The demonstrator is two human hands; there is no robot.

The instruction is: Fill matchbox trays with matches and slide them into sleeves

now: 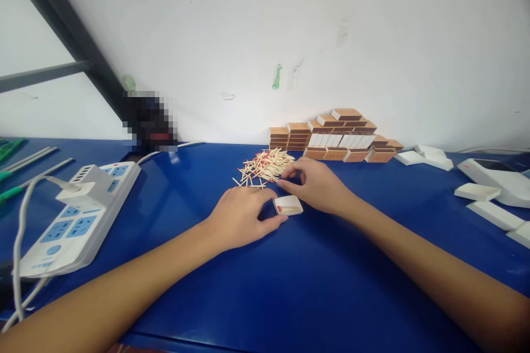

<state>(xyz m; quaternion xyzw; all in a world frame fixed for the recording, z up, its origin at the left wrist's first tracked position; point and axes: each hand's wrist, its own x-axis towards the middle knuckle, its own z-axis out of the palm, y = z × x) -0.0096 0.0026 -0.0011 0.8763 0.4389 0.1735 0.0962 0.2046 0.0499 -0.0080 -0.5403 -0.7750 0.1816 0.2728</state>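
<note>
- Head view: blue tabletop [323, 298] is meeting white wall [232, 22]; stacked matchboxes [342, 140] are standing near it.
- Left hand [240, 216] is gripping matchbox tray [290, 202] on tabletop.
- Right hand [318, 185], fingers curled, is hovering beside matchstick pile [267, 166]; cannot tell whether holding anything.

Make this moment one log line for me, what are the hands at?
left hand: holds white tray | right hand: at match pile | tray: some matches inside | matchboxes: stacked near wall
</note>
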